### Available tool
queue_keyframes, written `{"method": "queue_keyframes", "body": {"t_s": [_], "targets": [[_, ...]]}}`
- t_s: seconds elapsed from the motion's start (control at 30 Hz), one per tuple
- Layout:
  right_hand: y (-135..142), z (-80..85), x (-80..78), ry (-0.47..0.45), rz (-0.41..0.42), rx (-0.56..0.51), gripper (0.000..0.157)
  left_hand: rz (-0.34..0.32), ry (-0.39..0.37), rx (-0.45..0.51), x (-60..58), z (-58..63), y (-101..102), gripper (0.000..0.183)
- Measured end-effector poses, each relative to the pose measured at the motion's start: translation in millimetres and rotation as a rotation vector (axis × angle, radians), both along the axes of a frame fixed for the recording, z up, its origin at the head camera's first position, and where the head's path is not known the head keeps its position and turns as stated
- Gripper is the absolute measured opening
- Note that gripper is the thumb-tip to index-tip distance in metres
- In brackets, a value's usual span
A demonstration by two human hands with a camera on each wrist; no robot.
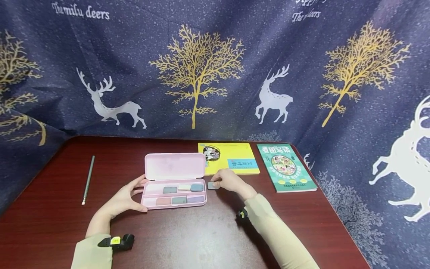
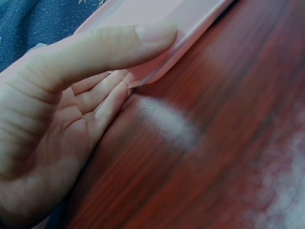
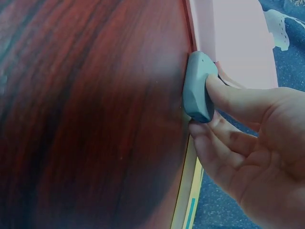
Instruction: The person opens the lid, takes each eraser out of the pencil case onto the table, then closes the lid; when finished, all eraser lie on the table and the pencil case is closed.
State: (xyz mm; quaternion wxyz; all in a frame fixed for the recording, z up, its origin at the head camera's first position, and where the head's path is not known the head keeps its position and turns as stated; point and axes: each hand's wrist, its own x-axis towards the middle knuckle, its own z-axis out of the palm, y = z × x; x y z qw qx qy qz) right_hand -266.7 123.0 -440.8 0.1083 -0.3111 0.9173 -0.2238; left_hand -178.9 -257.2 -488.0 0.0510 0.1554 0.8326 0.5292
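An open pink pencil case (image 1: 175, 166) lies on the table, its lid tipped back. Several block erasers sit in its two rows, among them a white one (image 1: 184, 187), a pinkish one (image 1: 163, 201) and a purple one (image 1: 195, 199). My left hand (image 1: 122, 198) holds the case's left end, thumb at the front corner and fingers round the back. Just beyond the right end, my right hand (image 1: 231, 182) pinches a grey-green eraser (image 3: 198, 88) between thumb and fingertips. In the left wrist view the thumb lies over the case's rim (image 2: 164, 67).
Behind my right hand lies a yellow book (image 1: 235, 151), with a green book (image 1: 285, 168) farther right. A dark green pencil (image 1: 88, 180) lies at the left of the table (image 1: 188, 239). A blue curtain (image 1: 221, 101) with deer and trees hangs along the back edge.
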Motion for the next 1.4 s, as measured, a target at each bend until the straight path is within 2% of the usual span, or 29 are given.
{"method": "queue_keyframes", "body": {"t_s": [0.37, 0.7, 0.93, 1.2, 1.4], "targets": [[-1, -3.7, -1.4, 0.03, 0.0, -0.002, 0.012, 0.01, 0.015, -0.015, 0.7, -2.6, 2, 0.114], [-3, -3.7, -2.1, -0.003, -0.009, -0.011, 0.011, 0.004, -0.007, -0.004, -0.1, -0.8, 1, 0.114], [-6, -0.5, -1.3, -0.027, -0.059, -0.027, 0.013, 0.004, -0.001, -0.015, -0.7, 0.1, 2, 0.115], [-21, 16.5, 4.6, 0.077, -0.053, -0.053, 0.01, 0.011, -0.007, -0.014, -1.9, -2.5, 1, 0.116], [-40, 23.9, 10.1, 0.139, 0.003, -0.09, 0.009, 0.02, -0.022, -0.014, -1.2, -4.4, 0, 0.116]]}}
